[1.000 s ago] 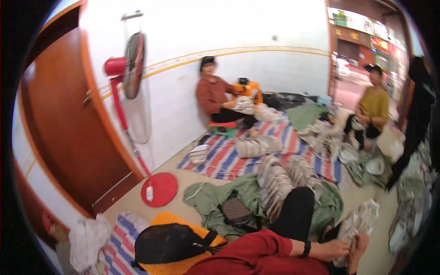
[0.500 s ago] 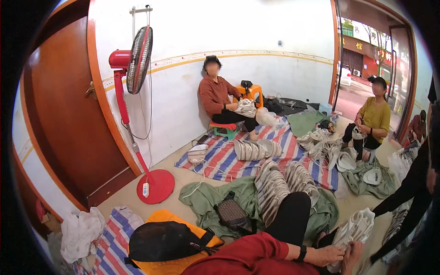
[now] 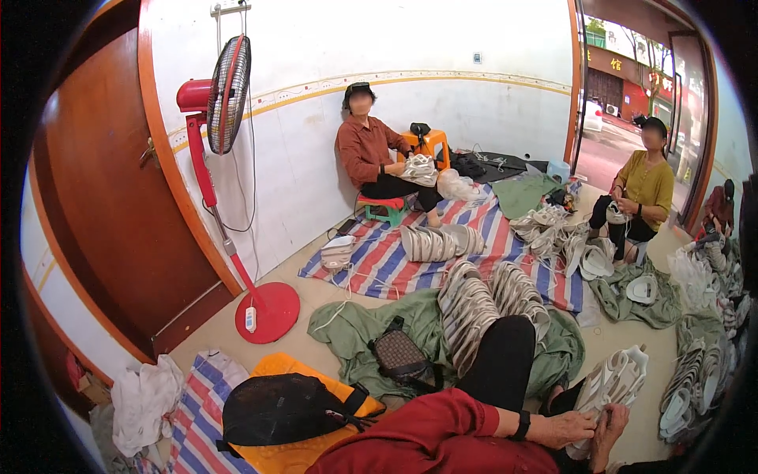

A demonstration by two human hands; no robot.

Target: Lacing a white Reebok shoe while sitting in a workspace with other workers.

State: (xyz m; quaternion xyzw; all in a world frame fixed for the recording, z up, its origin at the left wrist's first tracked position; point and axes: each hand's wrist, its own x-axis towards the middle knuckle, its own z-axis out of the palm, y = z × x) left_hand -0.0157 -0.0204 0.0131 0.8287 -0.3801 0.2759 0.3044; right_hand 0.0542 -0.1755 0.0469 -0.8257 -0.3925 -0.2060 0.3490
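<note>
Compared with a second ago, the view is now sitting lower and further right, so the red standing fan (image 3: 225,103) and the brown door (image 3: 103,213) are filling more of the left side, and the hands are showing more fully at the near right edge. The work itself is looking unchanged: the same pale shoe upper (image 3: 612,379) is staying in the lap area, near right.

The left hand (image 3: 570,429), in a red sleeve with a dark wristband, is lying against the lower end of that piece, its grip narrow on the edge. The right hand (image 3: 606,426) is coming up from the lower edge just beside it; whether its grip is closed on the piece I cannot tell.

Room is tight. A row of stacked uppers (image 3: 466,312) on green cloth (image 3: 355,332) is lying just far-left of the knee, more stacks (image 3: 687,387) are crowding the right, and a black bag (image 3: 284,411) is sitting near left. Two seated people are working well apart, far across the striped mat (image 3: 395,265).
</note>
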